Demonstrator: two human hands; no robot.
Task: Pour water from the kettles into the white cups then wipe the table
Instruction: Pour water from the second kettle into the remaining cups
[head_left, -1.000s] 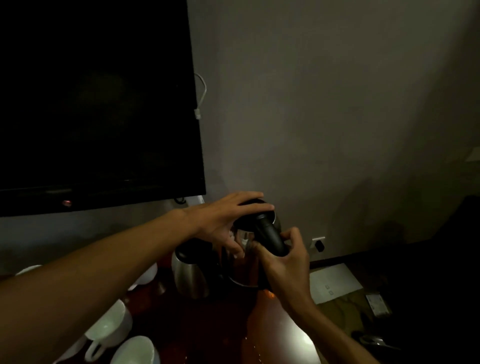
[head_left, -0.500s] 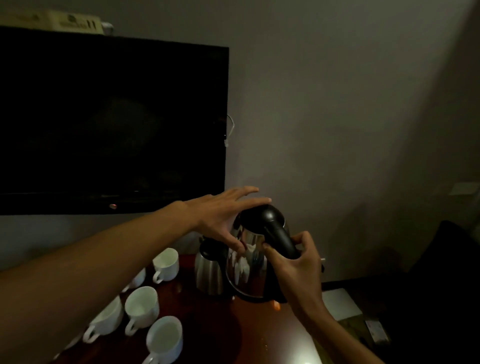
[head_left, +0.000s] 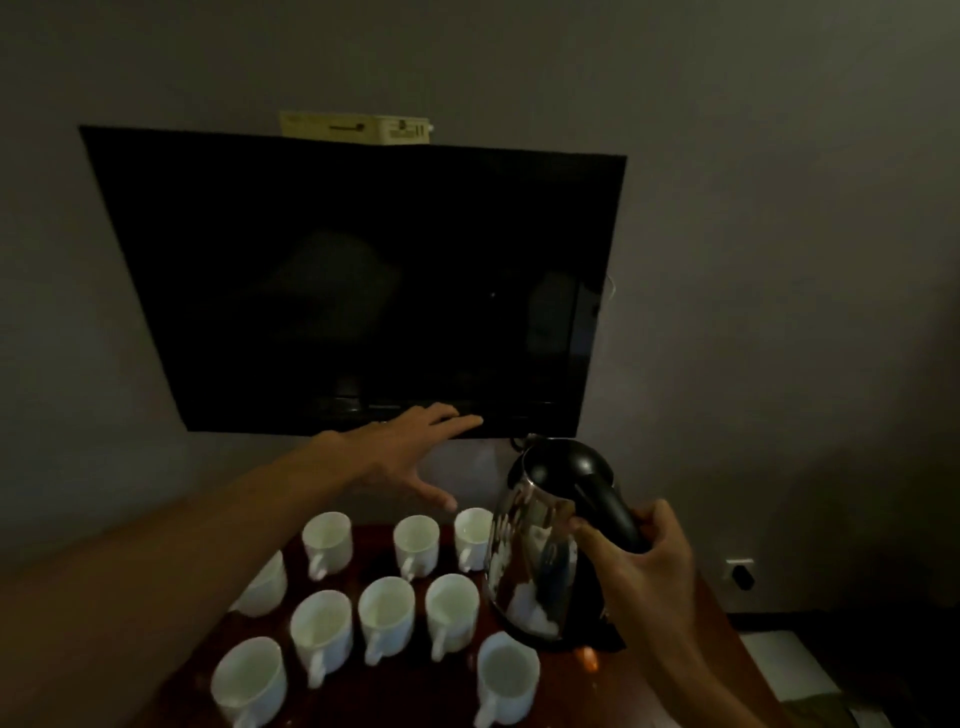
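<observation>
Beside round cups (head_left: 387, 616), polished steel kettle (head_left: 535, 566)

My left hand (head_left: 408, 457) has gone off the lid of the kettle (head_left: 535, 561); now it hovers with fingers spread, apart from it, over the white cups (head_left: 415, 540).

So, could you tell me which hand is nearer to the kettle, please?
Right. The right hand grips the handle of the kettle; the left hand hangs open in the air to its left, apart from it.
</observation>
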